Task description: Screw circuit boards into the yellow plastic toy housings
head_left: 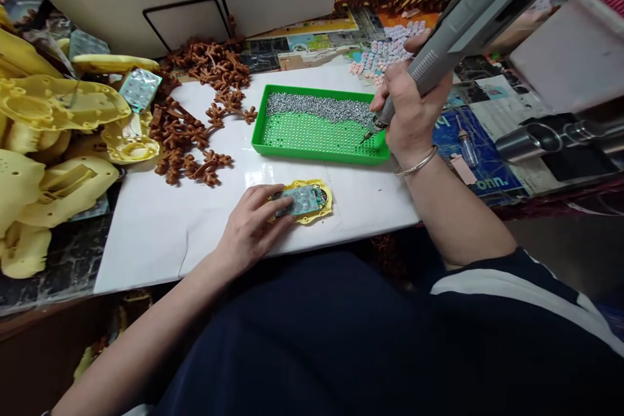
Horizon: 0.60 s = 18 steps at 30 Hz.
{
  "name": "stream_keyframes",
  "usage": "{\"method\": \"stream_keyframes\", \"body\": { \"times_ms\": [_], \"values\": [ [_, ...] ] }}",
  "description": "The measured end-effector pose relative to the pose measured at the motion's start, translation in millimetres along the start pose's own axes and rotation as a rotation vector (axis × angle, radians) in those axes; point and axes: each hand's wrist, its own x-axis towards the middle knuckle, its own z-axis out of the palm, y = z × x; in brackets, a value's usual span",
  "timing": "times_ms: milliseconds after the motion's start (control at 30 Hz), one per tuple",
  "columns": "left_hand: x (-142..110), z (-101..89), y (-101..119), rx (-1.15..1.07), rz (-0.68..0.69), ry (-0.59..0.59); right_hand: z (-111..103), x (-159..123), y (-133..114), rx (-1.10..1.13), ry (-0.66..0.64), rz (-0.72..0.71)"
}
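My right hand [414,110] is wrapped round a grey electric screwdriver [433,65]. Its bit points down and to the left, over the right part of a green perforated tray [312,155]. Small silver screws [316,106] are heaped along the tray's far side. On the white work surface in front of the tray lies a yellow plastic shell [327,208] with a green circuit board [305,200] inside. My left hand [256,221] holds this shell from the left, fingers over the board. The shell's left end is hidden under them.
Brown branching plastic parts [195,130] lie left of the tray. Farther left, yellow shells [58,104] are piled up with another circuit board [140,90]. Small pink and white pieces [390,45] lie behind the tray. A metal cylinder [521,143] is at the right.
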Motion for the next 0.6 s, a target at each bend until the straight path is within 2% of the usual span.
{"method": "stream_keyframes", "body": {
  "times_ms": [133, 233, 333, 467, 600],
  "values": [
    [1, 3.8, -1, -0.016, -0.003, 0.029, -3, -1, 6, 0.047, -0.031, -0.009],
    [1, 5.0, -1, -0.015, -0.011, 0.023, -7, 0, 8, 0.050, -0.113, 0.117],
    [2, 7.3, -1, 0.000, -0.014, 0.020, -6, 0, 9, 0.071, -0.039, 0.174],
    [5, 13.6, -2, 0.009, -0.004, 0.044, -1, 0, 8, 0.053, 0.049, 0.139],
    [5, 14.8, -3, 0.000, 0.005, 0.043, 7, 1, -13, 0.047, 0.082, 0.053]
  ]
}}
